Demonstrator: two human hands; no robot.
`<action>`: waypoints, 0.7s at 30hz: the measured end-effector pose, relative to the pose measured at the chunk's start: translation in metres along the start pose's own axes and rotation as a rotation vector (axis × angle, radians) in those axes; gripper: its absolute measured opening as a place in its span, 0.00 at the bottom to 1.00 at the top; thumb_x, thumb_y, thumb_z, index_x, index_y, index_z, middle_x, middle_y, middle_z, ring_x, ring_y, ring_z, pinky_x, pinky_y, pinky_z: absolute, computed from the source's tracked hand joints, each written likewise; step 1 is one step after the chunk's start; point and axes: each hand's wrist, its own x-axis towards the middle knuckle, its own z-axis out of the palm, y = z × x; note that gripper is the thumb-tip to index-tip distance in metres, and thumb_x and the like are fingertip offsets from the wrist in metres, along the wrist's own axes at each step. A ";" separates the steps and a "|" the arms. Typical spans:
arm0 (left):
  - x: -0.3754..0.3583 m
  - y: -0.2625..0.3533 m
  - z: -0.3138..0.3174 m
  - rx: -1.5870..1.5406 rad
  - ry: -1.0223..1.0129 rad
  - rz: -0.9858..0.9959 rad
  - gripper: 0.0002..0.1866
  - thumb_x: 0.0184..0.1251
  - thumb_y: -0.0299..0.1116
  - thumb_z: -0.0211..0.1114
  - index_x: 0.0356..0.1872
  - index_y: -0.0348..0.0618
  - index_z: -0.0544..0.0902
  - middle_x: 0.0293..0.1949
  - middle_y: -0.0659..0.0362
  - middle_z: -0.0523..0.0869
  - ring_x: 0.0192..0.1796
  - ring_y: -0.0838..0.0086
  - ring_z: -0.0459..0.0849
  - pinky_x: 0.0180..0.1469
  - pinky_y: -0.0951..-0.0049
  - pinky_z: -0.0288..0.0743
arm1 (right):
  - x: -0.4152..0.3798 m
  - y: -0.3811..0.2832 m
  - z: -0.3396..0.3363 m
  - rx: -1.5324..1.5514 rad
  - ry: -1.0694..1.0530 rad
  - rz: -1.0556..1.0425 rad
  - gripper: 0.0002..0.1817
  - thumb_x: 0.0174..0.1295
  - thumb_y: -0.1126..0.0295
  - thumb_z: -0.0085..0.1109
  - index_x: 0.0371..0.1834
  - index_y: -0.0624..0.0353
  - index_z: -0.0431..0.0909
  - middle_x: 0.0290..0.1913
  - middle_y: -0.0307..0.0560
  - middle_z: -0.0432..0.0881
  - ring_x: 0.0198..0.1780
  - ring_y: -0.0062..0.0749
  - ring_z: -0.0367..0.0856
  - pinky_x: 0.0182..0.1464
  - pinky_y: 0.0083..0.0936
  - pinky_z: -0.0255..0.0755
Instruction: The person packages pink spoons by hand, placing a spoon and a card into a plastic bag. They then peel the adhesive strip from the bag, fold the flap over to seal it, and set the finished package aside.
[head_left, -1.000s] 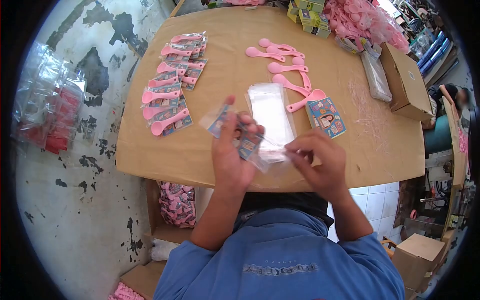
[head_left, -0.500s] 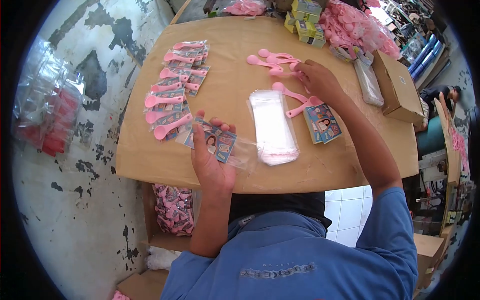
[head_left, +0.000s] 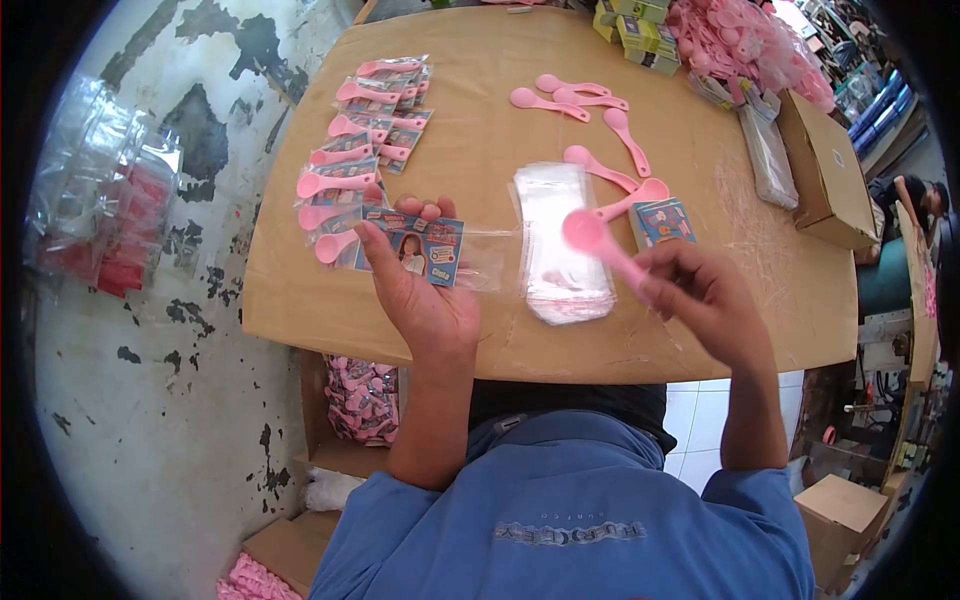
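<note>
My left hand (head_left: 430, 310) is closed on a clear plastic bag with a printed card (head_left: 435, 248) inside, the bag's free end pointing right. Between the thumb and fingers of my right hand (head_left: 715, 305) is a pink measuring spoon (head_left: 590, 236), its bowl toward the left, blurred by motion. Below that spoon lies a stack of clear bags (head_left: 562, 275). A pile of printed cards (head_left: 658, 215) sits behind my right hand, partly covered by a spoon. Several loose pink spoons (head_left: 622, 135) lie farther back.
Bagged spoons with cards (head_left: 335, 184) form rows on the table's left. Along the back right are yellow boxes (head_left: 648, 42), a heap of bagged pink spoons (head_left: 735, 40) and a cardboard box (head_left: 825, 165). An open carton (head_left: 315, 400) stands below the left edge. Another person (head_left: 910, 195) is far right.
My right hand has come back toward me from the loose spoons, bringing a pink spoon over the bag stack. My left hand still grips the bagged card, now turned flatter.
</note>
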 end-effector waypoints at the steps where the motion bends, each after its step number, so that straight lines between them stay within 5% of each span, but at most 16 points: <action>1: -0.002 -0.003 0.004 -0.003 -0.033 -0.016 0.26 0.85 0.49 0.62 0.73 0.45 0.73 0.49 0.59 0.84 0.50 0.73 0.85 0.73 0.61 0.78 | -0.004 0.003 0.004 0.010 -0.023 0.000 0.12 0.76 0.71 0.65 0.57 0.66 0.84 0.39 0.35 0.86 0.39 0.15 0.80 0.43 0.18 0.75; 7: -0.024 -0.029 0.014 0.043 -0.166 -0.212 0.27 0.85 0.50 0.61 0.74 0.45 0.71 0.48 0.59 0.83 0.50 0.74 0.85 0.72 0.61 0.78 | 0.000 0.010 0.031 0.091 -0.046 -0.060 0.12 0.77 0.72 0.64 0.57 0.67 0.86 0.43 0.39 0.89 0.43 0.17 0.84 0.48 0.19 0.79; 11: -0.035 -0.035 0.018 -0.006 -0.174 -0.313 0.28 0.86 0.51 0.59 0.74 0.46 0.70 0.47 0.59 0.83 0.50 0.74 0.85 0.72 0.61 0.78 | 0.005 0.020 0.051 0.411 -0.001 -0.157 0.16 0.74 0.73 0.68 0.62 0.64 0.83 0.51 0.41 0.88 0.48 0.17 0.84 0.55 0.21 0.79; 21: -0.045 -0.035 0.017 -0.171 -0.166 -0.520 0.27 0.88 0.50 0.56 0.74 0.43 0.67 0.47 0.56 0.83 0.51 0.70 0.85 0.66 0.57 0.84 | 0.019 0.045 0.080 0.178 0.229 -0.320 0.25 0.63 0.66 0.80 0.60 0.57 0.78 0.50 0.38 0.81 0.45 0.18 0.76 0.43 0.19 0.71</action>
